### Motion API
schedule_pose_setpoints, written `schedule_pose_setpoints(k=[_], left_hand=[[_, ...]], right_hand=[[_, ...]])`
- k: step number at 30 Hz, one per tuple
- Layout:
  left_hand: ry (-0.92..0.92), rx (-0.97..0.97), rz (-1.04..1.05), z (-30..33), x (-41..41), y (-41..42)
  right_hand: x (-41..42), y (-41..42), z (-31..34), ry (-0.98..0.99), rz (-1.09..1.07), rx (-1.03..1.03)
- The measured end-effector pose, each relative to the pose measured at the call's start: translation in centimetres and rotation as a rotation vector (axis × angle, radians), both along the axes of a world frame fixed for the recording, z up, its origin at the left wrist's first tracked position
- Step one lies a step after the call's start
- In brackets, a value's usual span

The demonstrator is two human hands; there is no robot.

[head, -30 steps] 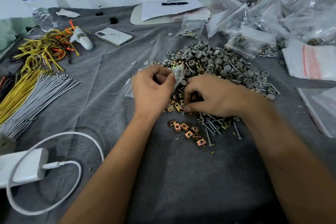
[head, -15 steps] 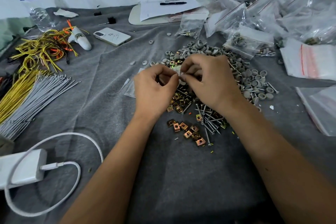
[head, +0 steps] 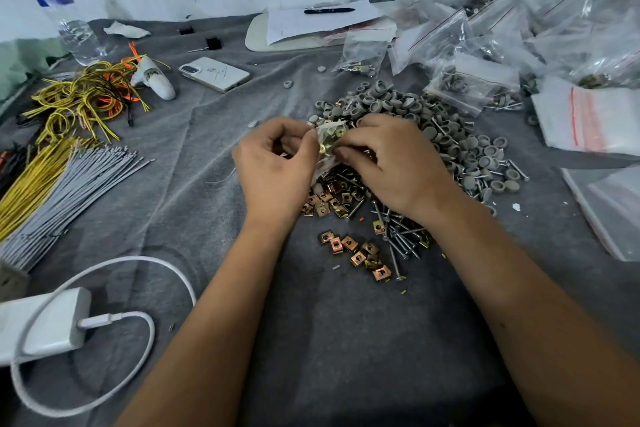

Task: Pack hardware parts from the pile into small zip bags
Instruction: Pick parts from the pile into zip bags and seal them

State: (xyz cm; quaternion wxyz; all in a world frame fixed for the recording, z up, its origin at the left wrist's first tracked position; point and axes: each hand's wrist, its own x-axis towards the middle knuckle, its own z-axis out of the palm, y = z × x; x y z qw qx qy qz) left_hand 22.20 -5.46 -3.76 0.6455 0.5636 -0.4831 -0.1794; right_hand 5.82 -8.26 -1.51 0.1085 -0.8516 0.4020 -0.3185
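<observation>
While pinched by both hands, zip bag above pile.

Both forearms were bare all the way to the lower edge of the view, with no sleeve or cuff showing on either. The left hand and the right hand wore no gloves, and no ring, watch or band showed on the fingers or wrists. The fingernails that showed were short and plain.
</observation>
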Motion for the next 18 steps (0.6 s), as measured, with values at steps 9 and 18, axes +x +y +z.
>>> schedule_pose_setpoints(k=[9, 18], left_hand=[[0.006, 0.026, 0.101, -0.1, 0.3, -0.2], [-0.005, 0.056, 0.047, -0.1, 0.1, 0.0]], right_hand=[[-2.5, -0.5, 1.2, 0.157, 0.251, 0.239], [-1.6, -0.4, 0.7, 0.446, 0.247, 0.281]])
